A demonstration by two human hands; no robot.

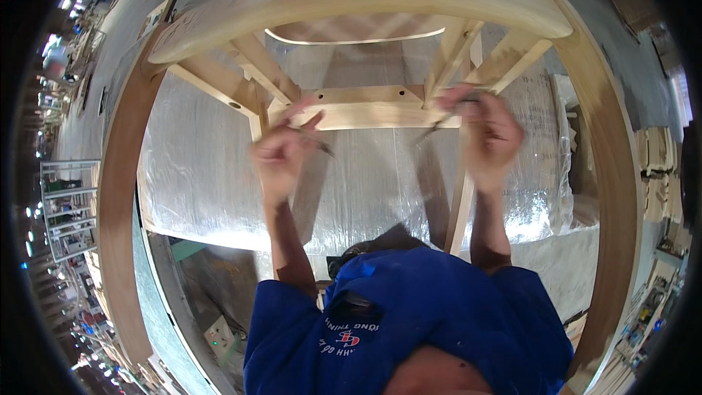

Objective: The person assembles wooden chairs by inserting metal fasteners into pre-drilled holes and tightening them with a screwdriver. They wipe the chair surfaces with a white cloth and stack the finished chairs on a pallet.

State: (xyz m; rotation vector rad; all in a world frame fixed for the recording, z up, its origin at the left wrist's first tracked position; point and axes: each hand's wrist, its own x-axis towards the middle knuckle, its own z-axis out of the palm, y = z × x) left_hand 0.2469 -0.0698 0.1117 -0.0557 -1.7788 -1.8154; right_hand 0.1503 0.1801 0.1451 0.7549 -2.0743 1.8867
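I stand inside a pale wooden furniture frame, which looks like a chair frame; its curved top rail bears handwriting. My left hand is over the left end of the cross rail, fingers bent and smeared by motion. A thin dark piece sticks out from its fingers; its kind is too blurred to tell. At the rail's right end, my right hand is closed on a thin dark rod-like tool slanting down to the left. Blur hides whether either hand touches the wood.
Curved side members, left and right, flank my arms. Slanting braces join the rails. Beneath lies a large plastic-wrapped stack. A metal rack stands at left, and wooden parts are piled at right.
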